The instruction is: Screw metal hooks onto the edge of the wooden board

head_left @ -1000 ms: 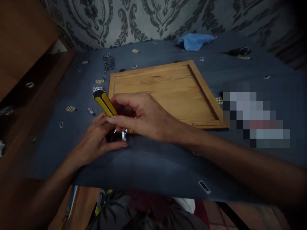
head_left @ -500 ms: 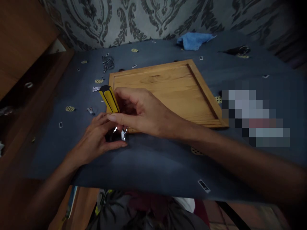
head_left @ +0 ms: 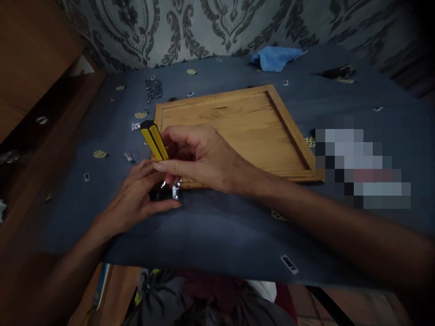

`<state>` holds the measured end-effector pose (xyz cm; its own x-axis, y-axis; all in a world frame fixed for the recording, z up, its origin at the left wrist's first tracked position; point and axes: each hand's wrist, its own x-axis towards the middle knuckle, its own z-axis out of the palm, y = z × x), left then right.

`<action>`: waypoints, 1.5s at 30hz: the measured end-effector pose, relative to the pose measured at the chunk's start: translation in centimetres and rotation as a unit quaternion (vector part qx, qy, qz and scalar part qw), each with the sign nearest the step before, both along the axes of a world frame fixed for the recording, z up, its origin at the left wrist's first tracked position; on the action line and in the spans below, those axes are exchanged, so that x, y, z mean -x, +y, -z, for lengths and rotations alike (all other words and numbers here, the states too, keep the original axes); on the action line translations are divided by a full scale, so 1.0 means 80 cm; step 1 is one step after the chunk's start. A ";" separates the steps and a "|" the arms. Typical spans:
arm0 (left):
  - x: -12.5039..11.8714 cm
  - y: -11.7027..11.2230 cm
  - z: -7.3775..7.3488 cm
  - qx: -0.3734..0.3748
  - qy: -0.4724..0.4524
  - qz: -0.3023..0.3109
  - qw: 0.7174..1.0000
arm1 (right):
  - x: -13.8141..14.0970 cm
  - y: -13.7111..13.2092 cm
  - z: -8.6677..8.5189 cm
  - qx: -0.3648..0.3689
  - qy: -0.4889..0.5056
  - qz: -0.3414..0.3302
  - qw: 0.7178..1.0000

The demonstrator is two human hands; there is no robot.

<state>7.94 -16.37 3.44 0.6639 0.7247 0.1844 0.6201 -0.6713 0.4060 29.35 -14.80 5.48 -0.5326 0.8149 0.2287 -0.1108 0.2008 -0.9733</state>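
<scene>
My right hand (head_left: 204, 156) is closed around a screwdriver with a yellow and black handle (head_left: 155, 141). Its handle leans to the upper left, while the shaft and tip are hidden by my fingers. Just below is a shiny metal hinge (head_left: 176, 191) at the near left corner of the framed wooden panel (head_left: 231, 131). My left hand (head_left: 136, 197) curls around that hinge, thumb at its lower end and fingers near the screwdriver; the exact contact is partly hidden. The panel lies on the dark blue patterned cloth (head_left: 217, 235).
Loose metal hinge parts (head_left: 128, 156) and a small bracket (head_left: 136, 127) lie left of the panel. A plastic bag of hardware (head_left: 154, 90) sits farther back. At the back are a blue cloth (head_left: 277, 58) and a dark object (head_left: 338, 72). A wooden cabinet (head_left: 30, 59) borders the left.
The screwdriver handle has turned slightly in my right hand and tips a little more to the left. My left hand and the panel stay practically where they were.
</scene>
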 end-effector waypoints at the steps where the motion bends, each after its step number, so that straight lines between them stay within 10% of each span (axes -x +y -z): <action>1: 0.000 0.000 0.000 0.000 0.000 0.000 1.000 | 0.000 0.000 -0.001 -0.009 -0.006 0.006 1.000; 13: 0.004 0.003 0.002 0.040 0.013 0.004 0.999 | -0.024 0.003 0.006 -0.067 -0.112 0.149 0.980; 25: 0.003 0.003 0.005 0.017 -0.005 0.017 1.000 | -0.038 -0.024 0.031 -0.183 -0.547 0.175 0.798; 33: 0.003 0.002 0.004 0.017 -0.007 0.031 0.999 | -0.044 -0.074 0.066 -0.510 -0.340 0.157 0.774; 45: 0.002 0.003 0.005 -0.007 -0.010 0.047 0.999 | -0.036 -0.078 0.081 -0.502 -0.388 0.106 0.766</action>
<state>7.76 -16.10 3.01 0.7251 0.6564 0.2081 0.5454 -0.7319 0.4085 32.26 -21.04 -1.01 -0.7061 0.5227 0.4777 0.5611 0.8245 -0.0728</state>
